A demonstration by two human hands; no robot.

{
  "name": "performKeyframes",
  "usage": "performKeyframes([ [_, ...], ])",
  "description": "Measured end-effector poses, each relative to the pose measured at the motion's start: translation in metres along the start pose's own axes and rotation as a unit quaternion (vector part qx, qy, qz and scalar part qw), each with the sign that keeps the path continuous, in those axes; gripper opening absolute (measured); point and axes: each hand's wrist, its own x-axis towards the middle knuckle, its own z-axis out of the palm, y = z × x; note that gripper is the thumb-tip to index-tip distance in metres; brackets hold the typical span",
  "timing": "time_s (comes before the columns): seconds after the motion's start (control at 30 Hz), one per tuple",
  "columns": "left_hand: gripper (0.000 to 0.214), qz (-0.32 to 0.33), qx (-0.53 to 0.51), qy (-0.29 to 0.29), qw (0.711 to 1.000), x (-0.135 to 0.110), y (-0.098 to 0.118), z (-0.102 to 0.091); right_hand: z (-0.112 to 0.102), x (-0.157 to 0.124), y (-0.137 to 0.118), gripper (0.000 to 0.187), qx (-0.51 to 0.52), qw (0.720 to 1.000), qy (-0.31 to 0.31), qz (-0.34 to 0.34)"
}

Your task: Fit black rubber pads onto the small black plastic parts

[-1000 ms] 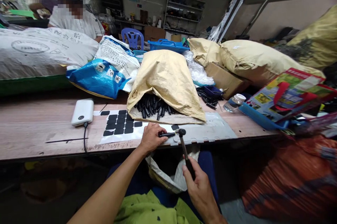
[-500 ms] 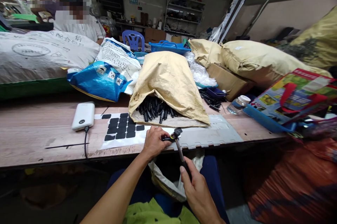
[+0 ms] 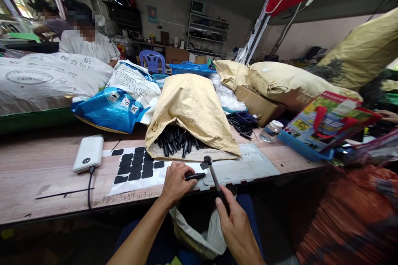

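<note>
My left hand [image 3: 176,181] rests at the table's front edge, its fingers closed on a black pen-like tube [image 3: 197,176] that lies flat, pointing right. My right hand [image 3: 234,217] grips a small hammer [image 3: 215,178] by its black handle. The hammer's dark head is raised a little above the tube and apart from it. Just behind the hands, a tan sack [image 3: 189,103] lies with its mouth facing me, and many similar black tubes [image 3: 177,139] show inside. Left of my left hand is a white sheet [image 3: 120,188] with black rounded-square stickers [image 3: 136,168].
A white power bank [image 3: 89,154] with a cable lies on the left. To the right are a clear bottle [image 3: 270,132], a colourful bag [image 3: 317,124] and more black pieces [image 3: 241,126]. An open sack [image 3: 202,236] hangs below the edge. Two people sit at far left.
The hammer head has lifted off the black tube, which shows more fully now. My left hand keeps hold of it. The camera view has tilted up and shifted slightly right.
</note>
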Motion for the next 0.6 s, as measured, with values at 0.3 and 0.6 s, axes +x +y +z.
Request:
performKeyframes([
  [0.3,0.014,0.005,-0.026,-0.001,1.0,0.0,-0.004,0.0,0.002,0.032,0.047,0.05,-0.182,0.98,0.078,-0.024],
  [0.6,0.033,-0.086,-0.413,0.074,0.904,-0.007,-0.006,-0.019,-0.013,0.022,0.044,0.047,-0.257,0.964,0.046,-0.044],
])
